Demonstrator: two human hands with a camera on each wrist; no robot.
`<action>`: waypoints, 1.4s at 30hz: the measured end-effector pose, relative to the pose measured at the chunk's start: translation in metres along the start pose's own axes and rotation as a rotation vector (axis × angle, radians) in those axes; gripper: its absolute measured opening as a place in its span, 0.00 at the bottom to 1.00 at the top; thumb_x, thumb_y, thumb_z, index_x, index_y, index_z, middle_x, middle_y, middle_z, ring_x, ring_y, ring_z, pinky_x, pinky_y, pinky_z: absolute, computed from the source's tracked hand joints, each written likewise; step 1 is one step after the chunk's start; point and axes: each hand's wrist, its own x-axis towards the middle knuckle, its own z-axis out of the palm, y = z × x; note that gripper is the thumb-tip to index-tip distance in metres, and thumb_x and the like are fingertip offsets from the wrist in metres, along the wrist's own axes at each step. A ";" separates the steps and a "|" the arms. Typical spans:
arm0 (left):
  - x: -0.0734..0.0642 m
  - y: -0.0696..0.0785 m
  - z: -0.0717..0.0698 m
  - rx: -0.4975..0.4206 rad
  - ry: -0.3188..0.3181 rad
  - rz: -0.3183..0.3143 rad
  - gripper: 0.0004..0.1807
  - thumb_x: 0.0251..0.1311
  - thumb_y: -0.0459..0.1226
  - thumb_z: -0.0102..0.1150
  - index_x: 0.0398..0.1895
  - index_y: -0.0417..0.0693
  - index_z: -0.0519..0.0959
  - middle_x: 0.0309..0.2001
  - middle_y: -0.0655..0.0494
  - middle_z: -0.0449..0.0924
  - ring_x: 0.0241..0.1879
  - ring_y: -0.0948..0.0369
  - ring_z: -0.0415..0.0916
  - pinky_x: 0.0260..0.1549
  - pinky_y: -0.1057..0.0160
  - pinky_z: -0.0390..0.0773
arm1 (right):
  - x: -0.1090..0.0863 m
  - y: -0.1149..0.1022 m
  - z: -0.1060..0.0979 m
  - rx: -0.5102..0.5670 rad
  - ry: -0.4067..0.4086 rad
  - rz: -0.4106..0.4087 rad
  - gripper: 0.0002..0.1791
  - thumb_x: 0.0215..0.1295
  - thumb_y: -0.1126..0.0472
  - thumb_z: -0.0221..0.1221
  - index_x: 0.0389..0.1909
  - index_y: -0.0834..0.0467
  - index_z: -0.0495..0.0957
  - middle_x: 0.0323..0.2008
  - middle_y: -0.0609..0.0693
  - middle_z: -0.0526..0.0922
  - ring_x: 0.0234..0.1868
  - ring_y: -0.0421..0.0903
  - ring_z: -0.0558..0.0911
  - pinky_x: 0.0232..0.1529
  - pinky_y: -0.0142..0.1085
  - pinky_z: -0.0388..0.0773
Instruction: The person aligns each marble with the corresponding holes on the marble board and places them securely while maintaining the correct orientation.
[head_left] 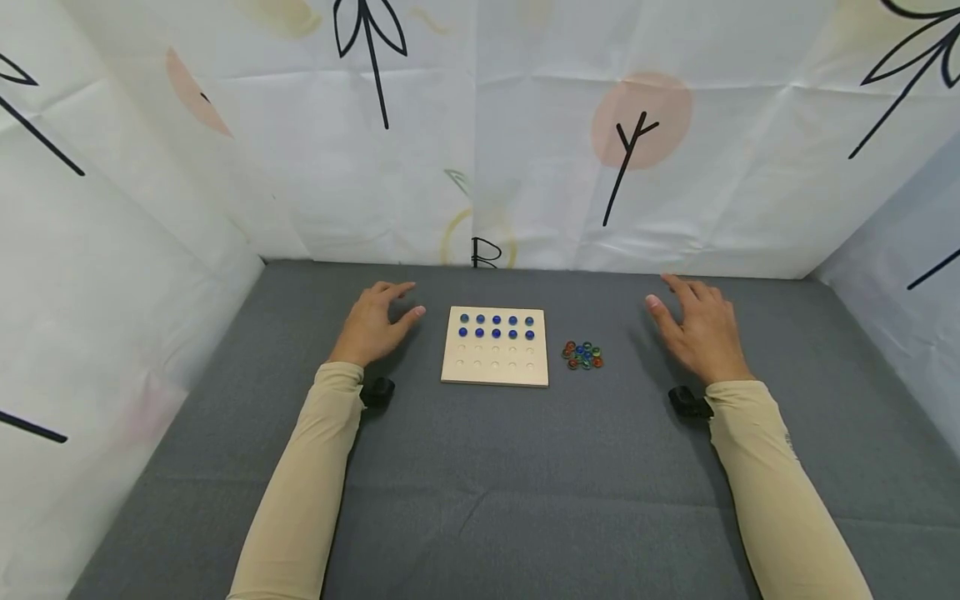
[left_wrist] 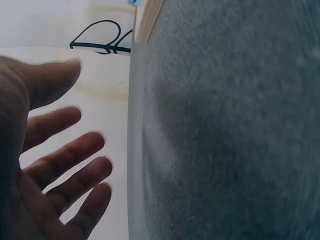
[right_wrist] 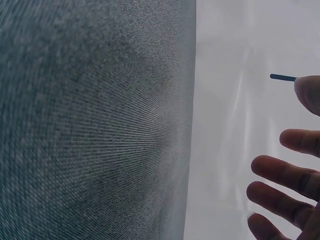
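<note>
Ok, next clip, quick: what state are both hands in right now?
Left hand: open, holding nothing, beside the pegboard-like wooden board.
Right hand: open, holding nothing, to the right of the loose marbles.

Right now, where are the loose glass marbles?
In the head view, the loose glass marbles lie on the gray cloth just right of the wooden board, between it and the right hand.

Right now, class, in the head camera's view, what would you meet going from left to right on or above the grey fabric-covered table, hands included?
The bare left hand → the pale rectangular wooden board → the loose cluster of small, shiny red, green and blue beads → the bare right hand.
</note>
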 end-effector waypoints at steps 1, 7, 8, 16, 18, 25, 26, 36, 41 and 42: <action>0.000 0.000 0.000 -0.022 -0.022 0.003 0.30 0.72 0.48 0.60 0.72 0.45 0.72 0.61 0.39 0.73 0.60 0.42 0.69 0.59 0.39 0.69 | 0.000 0.000 0.000 0.008 -0.004 0.006 0.31 0.80 0.46 0.50 0.72 0.64 0.68 0.60 0.71 0.72 0.61 0.72 0.68 0.59 0.69 0.58; -0.001 0.001 0.005 -0.105 -0.150 0.031 0.32 0.67 0.48 0.66 0.71 0.46 0.74 0.58 0.41 0.74 0.59 0.44 0.71 0.59 0.40 0.70 | -0.001 0.000 0.001 0.060 -0.006 0.002 0.30 0.79 0.47 0.53 0.70 0.64 0.69 0.55 0.69 0.75 0.56 0.70 0.70 0.58 0.68 0.59; -0.001 0.001 0.007 -0.109 -0.170 0.039 0.32 0.66 0.48 0.67 0.70 0.47 0.75 0.58 0.41 0.74 0.59 0.44 0.71 0.59 0.40 0.70 | -0.001 -0.001 0.001 0.070 -0.008 0.001 0.30 0.79 0.48 0.53 0.69 0.65 0.70 0.54 0.69 0.76 0.56 0.70 0.70 0.58 0.68 0.59; -0.001 0.004 0.014 -0.128 -0.287 0.085 0.35 0.59 0.49 0.73 0.70 0.51 0.76 0.59 0.43 0.71 0.59 0.44 0.68 0.58 0.39 0.69 | -0.001 -0.002 0.001 0.135 -0.049 0.005 0.28 0.77 0.50 0.57 0.67 0.66 0.72 0.50 0.68 0.77 0.52 0.67 0.74 0.51 0.64 0.65; -0.001 0.005 0.015 -0.128 -0.303 0.079 0.36 0.58 0.50 0.75 0.70 0.53 0.76 0.61 0.43 0.70 0.60 0.44 0.66 0.58 0.38 0.69 | -0.001 -0.002 0.002 0.146 -0.052 0.001 0.26 0.76 0.52 0.59 0.65 0.65 0.74 0.49 0.67 0.78 0.51 0.67 0.75 0.49 0.63 0.67; -0.002 0.004 0.016 -0.143 -0.328 0.065 0.37 0.55 0.50 0.77 0.69 0.55 0.77 0.62 0.44 0.68 0.60 0.46 0.63 0.58 0.37 0.67 | 0.000 -0.007 0.006 0.183 -0.076 -0.024 0.19 0.72 0.58 0.64 0.57 0.65 0.81 0.44 0.65 0.81 0.46 0.64 0.80 0.42 0.58 0.75; -0.003 0.004 0.016 -0.149 -0.329 0.064 0.37 0.54 0.49 0.77 0.69 0.55 0.77 0.62 0.44 0.68 0.60 0.46 0.62 0.58 0.37 0.67 | -0.001 -0.009 0.007 0.190 -0.088 -0.019 0.18 0.71 0.58 0.64 0.55 0.64 0.82 0.44 0.64 0.82 0.45 0.63 0.81 0.42 0.57 0.75; -0.003 0.004 0.017 -0.179 -0.332 0.045 0.37 0.52 0.48 0.79 0.67 0.56 0.79 0.63 0.46 0.66 0.61 0.46 0.59 0.61 0.36 0.63 | -0.001 -0.014 0.010 0.274 -0.308 -0.043 0.12 0.66 0.61 0.69 0.48 0.60 0.87 0.38 0.53 0.86 0.38 0.50 0.82 0.40 0.41 0.78; -0.003 0.002 0.019 -0.185 -0.327 0.048 0.37 0.52 0.47 0.80 0.67 0.55 0.79 0.62 0.47 0.67 0.61 0.47 0.59 0.62 0.36 0.62 | -0.001 -0.016 0.010 0.365 -0.425 -0.068 0.09 0.62 0.62 0.72 0.43 0.59 0.89 0.37 0.50 0.86 0.34 0.46 0.82 0.35 0.36 0.79; -0.003 0.002 0.019 -0.186 -0.327 0.048 0.37 0.51 0.47 0.80 0.67 0.54 0.79 0.61 0.47 0.67 0.61 0.47 0.59 0.62 0.36 0.62 | -0.001 -0.016 0.010 0.382 -0.449 -0.071 0.09 0.62 0.62 0.72 0.43 0.59 0.89 0.37 0.50 0.86 0.34 0.46 0.82 0.34 0.36 0.79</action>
